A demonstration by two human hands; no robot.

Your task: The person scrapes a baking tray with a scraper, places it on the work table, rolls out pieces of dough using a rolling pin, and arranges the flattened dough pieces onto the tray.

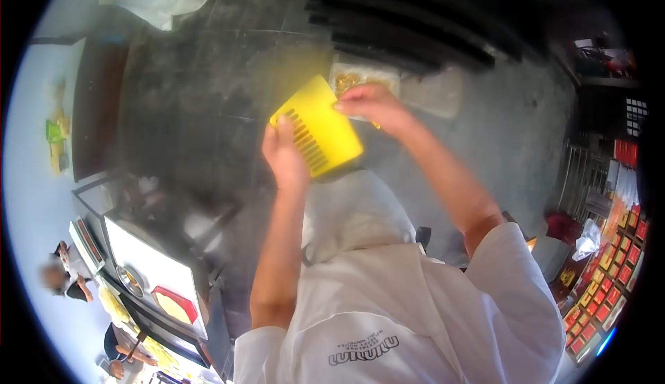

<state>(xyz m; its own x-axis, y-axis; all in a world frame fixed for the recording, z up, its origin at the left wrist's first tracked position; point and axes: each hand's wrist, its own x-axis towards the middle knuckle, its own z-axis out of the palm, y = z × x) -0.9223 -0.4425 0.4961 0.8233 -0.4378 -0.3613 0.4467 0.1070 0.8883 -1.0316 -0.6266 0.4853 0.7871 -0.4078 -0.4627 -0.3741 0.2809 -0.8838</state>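
Note:
A flat yellow plastic piece (331, 122) with rounded corners and a row of dark elongated slots or bars is held up in front of my body. My left hand (285, 155) grips its left edge, thumb lying over the face beside the slots. At its upper right edge my right hand (374, 107) has its fingers pinched together, touching or very near the piece. Below those fingers a small yellow bit (376, 126) shows. Whether it belongs to the plastic piece or is held separately I cannot tell.
On the grey floor (208, 86) beyond my hands lies a clear container (388, 76) with yellow-orange contents. A white table (149, 263) stands at lower left, with people beyond it. Red and yellow packs (609, 280) line the right. A white bag (156, 0) is at upper left.

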